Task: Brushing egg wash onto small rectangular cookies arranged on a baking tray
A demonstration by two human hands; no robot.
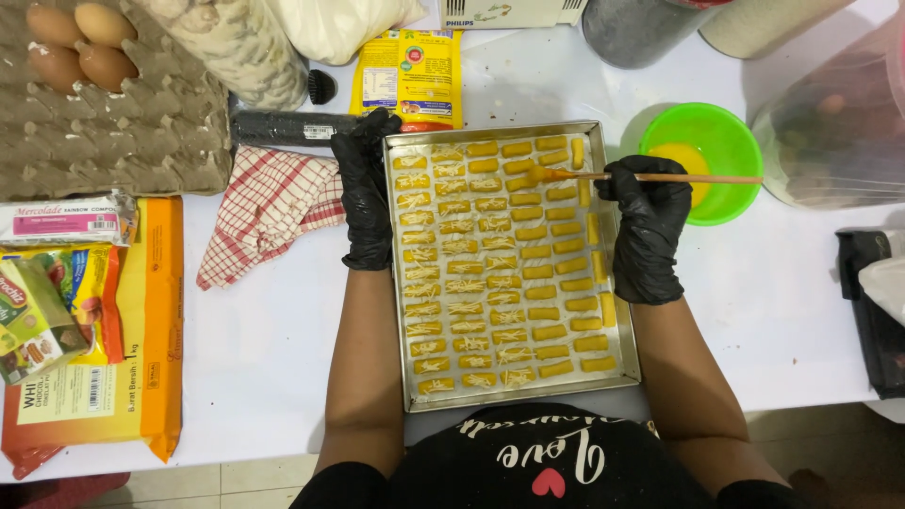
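Pastry sticks (509, 269) are laid in rows on a metal baking tray (617, 311) at the centre of the frame. A thin wooden brush (650, 176) is pinched shut in the gloved right hand (649, 231), its long axis horizontal, its tip touching the upper rows. The tray's left rim is pressed by the gloved left hand (366, 188), fingers extended flat. A green bowl (702, 160) of yellow liquid is seen just right of the tray.

Dull metal baking tray (407, 283), glossy black gloves on hands, wooden brush (650, 176), shiny plastic bowl (731, 137).
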